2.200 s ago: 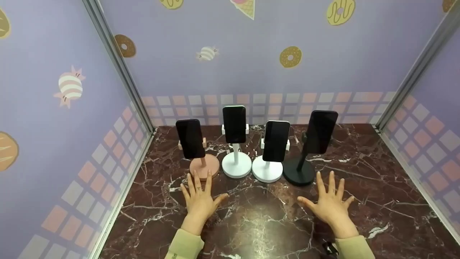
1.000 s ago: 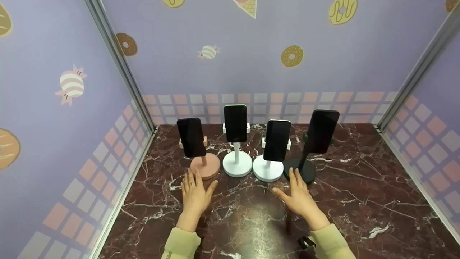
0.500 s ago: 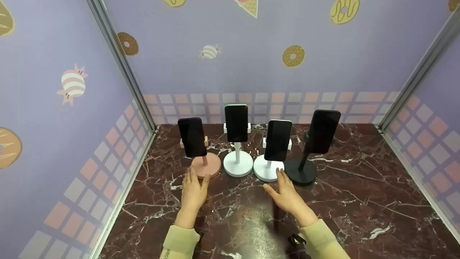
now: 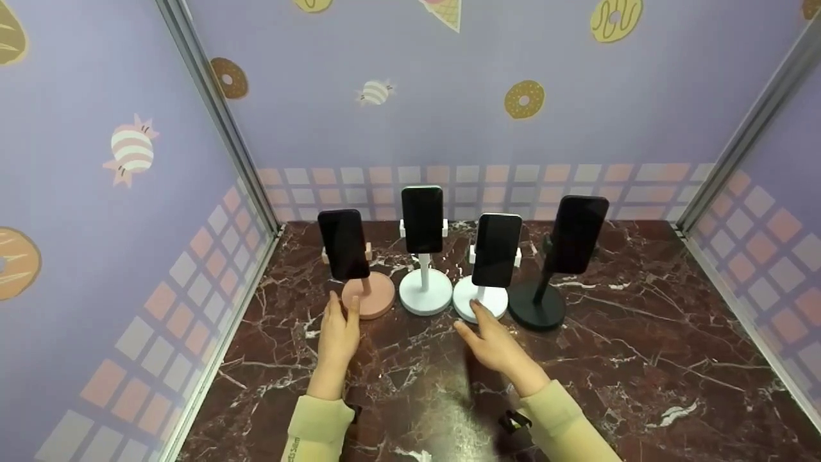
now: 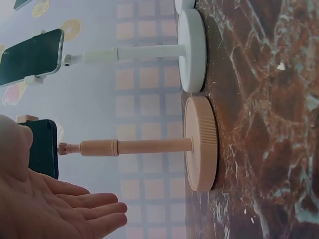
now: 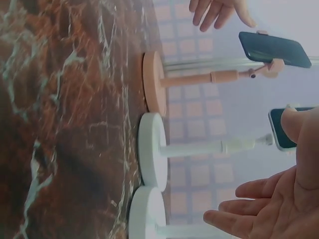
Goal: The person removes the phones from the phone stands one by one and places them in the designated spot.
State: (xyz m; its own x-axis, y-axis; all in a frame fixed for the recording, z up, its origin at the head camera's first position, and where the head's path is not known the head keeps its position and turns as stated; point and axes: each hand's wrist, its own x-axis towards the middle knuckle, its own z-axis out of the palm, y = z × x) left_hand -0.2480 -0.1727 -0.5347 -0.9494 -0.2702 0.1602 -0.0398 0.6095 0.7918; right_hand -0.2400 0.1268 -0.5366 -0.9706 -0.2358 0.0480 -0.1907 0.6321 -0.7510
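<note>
Four-legged clutter is absent; a row of phone stands holds dark-screened phones upright. My left hand hovers with extended fingers at the near left of the pink phone stand, whose phone leans slightly. In the left wrist view a gap shows between the fingers and that stand. My right hand is held before a white phone stand, fingers straight, overlapping its base in the head view; the right wrist view shows them held above the table. Neither hand holds anything.
Another white phone stand with a phone stands between the hands' stands. A black phone stand with a phone is at the right. Printed panels wall in the marble-patterned table on three sides.
My right hand has swung left, from beside the black stand to before a white one. My left hand has shifted slightly left and turned on its side. The stands stay put.
</note>
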